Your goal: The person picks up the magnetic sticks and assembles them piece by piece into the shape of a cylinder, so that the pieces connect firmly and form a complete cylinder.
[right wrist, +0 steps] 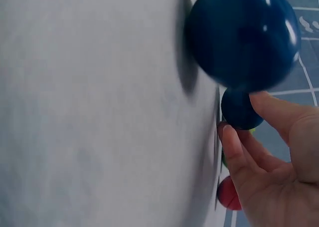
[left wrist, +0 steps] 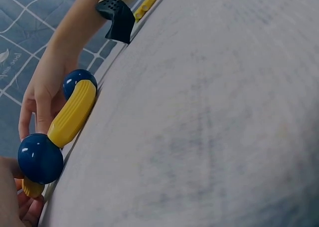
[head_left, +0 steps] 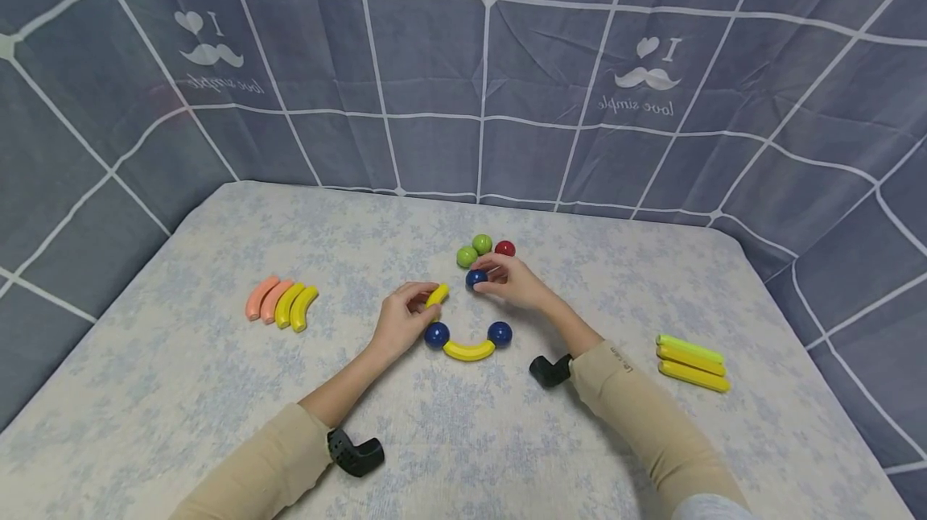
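In the head view, my left hand (head_left: 401, 320) pinches a yellow stick (head_left: 438, 295) between thumb and fingers; its lower end meets or nearly meets a blue ball (head_left: 437, 335). A curved yellow piece (head_left: 469, 352) runs from that ball to a second blue ball (head_left: 500, 333), forming a U shape on the table. With thumb and fingertips, my right hand (head_left: 516, 282) grips a third blue ball (head_left: 475, 278), a little beyond the U. The left wrist view shows the ribbed curved piece (left wrist: 74, 114) between its two balls. My left hand partly hides the stick.
Two green balls (head_left: 481, 244) and a red ball (head_left: 504, 249) sit just beyond my right hand. Pink curved pieces (head_left: 262, 298) and yellow curved pieces (head_left: 303, 308) lie at the left. At the right lie yellow and green straight sticks (head_left: 691, 363). A grey checked cloth (head_left: 427, 53) hangs behind.
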